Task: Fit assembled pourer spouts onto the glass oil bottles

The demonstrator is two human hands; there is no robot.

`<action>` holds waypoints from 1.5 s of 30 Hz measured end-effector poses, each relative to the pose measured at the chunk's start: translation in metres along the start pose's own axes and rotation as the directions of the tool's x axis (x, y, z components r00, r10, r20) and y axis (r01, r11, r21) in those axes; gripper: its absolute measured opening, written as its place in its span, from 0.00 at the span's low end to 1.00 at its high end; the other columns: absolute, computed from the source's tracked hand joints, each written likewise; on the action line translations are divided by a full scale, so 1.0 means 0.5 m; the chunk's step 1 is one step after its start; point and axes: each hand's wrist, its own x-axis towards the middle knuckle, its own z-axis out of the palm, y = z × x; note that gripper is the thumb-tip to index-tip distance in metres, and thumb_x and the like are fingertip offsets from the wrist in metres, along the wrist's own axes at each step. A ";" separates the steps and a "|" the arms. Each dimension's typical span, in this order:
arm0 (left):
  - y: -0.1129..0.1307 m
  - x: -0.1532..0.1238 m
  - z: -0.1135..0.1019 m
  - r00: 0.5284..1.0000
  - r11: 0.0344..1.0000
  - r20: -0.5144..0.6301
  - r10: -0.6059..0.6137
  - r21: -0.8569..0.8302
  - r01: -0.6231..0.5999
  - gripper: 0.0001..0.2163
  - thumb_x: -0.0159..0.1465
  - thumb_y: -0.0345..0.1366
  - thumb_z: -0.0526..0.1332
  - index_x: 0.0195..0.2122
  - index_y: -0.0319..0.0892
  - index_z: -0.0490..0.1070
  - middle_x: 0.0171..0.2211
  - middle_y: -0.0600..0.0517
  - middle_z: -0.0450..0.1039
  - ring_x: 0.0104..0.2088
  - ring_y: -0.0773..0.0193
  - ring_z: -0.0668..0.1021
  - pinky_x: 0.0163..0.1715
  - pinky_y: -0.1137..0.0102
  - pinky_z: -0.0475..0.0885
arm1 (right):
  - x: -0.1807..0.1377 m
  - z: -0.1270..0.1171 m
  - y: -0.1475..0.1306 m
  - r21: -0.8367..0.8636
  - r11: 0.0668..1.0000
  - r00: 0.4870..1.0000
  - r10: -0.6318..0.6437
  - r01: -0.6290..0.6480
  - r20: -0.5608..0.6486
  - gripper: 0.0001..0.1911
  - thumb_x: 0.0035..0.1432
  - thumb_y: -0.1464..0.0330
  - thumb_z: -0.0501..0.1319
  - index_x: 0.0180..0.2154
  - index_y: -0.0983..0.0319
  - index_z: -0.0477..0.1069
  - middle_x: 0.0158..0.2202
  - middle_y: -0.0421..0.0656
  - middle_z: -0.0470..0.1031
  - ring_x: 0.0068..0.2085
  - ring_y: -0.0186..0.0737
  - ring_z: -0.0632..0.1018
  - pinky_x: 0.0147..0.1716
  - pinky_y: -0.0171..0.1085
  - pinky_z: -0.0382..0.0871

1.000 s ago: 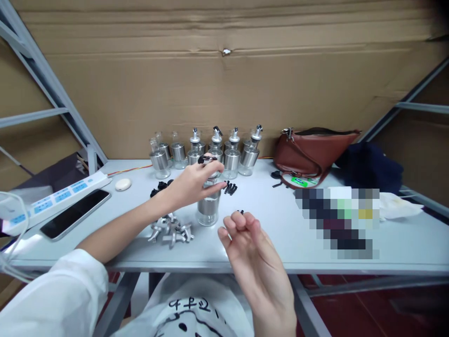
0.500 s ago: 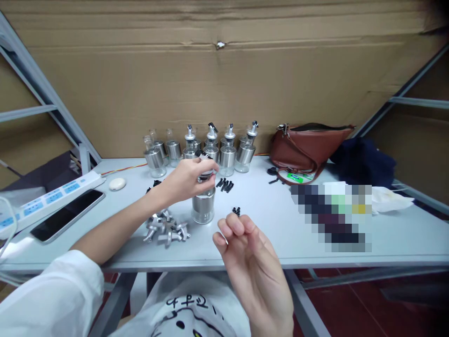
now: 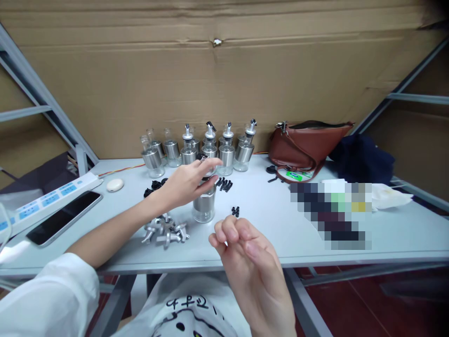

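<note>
A glass bottle with a steel sleeve (image 3: pixel 204 206) stands upright on the table in front of me. My left hand (image 3: pixel 191 183) is around its top, fingers stretched and thumb apart; a dark-tipped pourer (image 3: pixel 201 157) shows above the fingers. The hand hides most of the neck. My right hand (image 3: pixel 250 267) hovers palm up over the table's front edge, its fingers curled together near the thumb, with nothing visible in it. Beyond its fingertips lie several small black caps (image 3: pixel 235 211). Left of the bottle is a pile of silver pourer parts (image 3: pixel 168 231).
Several steel-sleeved bottles (image 3: pixel 226 154) line the back, some with pourers. Black strips (image 3: pixel 224 184) and black stoppers (image 3: pixel 154 185) lie nearby. A phone (image 3: pixel 65 217), power strip (image 3: pixel 45 201) and white round object (image 3: pixel 114 185) are left; a brown bag (image 3: pixel 308 145) is right.
The fingers of my left hand have straightened and spread at the bottle's top. My right hand has shifted slightly left, its fingers still curled. The bottle stands in place.
</note>
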 end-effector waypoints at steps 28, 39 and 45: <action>0.146 -0.033 -0.108 0.945 0.907 -0.253 0.207 -0.314 -0.283 0.04 0.58 0.26 0.61 0.31 0.39 0.74 0.25 0.51 0.71 0.29 0.65 0.76 0.28 0.68 0.75 | -0.006 -0.002 0.020 -0.262 0.964 0.984 -0.094 0.052 -0.150 0.08 0.47 0.58 0.70 0.26 0.55 0.78 0.38 0.39 0.63 0.42 0.35 0.69 0.45 0.33 0.66; 0.145 -0.034 -0.117 0.964 0.935 -0.188 0.189 -0.266 -0.235 0.05 0.58 0.29 0.61 0.32 0.47 0.73 0.23 0.54 0.71 0.24 0.65 0.75 0.24 0.66 0.71 | -0.008 -0.015 0.016 -0.488 0.865 0.969 -0.207 0.117 -0.136 0.10 0.49 0.57 0.69 0.24 0.55 0.77 0.37 0.41 0.62 0.44 0.40 0.65 0.45 0.37 0.61; 0.144 -0.035 -0.118 0.971 0.931 -0.145 0.189 -0.289 -0.225 0.06 0.58 0.28 0.61 0.34 0.46 0.73 0.24 0.55 0.71 0.25 0.66 0.75 0.26 0.66 0.70 | -0.013 -0.020 -0.001 -0.716 0.685 0.962 -0.263 0.138 -0.066 0.07 0.54 0.61 0.65 0.27 0.56 0.76 0.38 0.42 0.63 0.44 0.42 0.65 0.45 0.38 0.60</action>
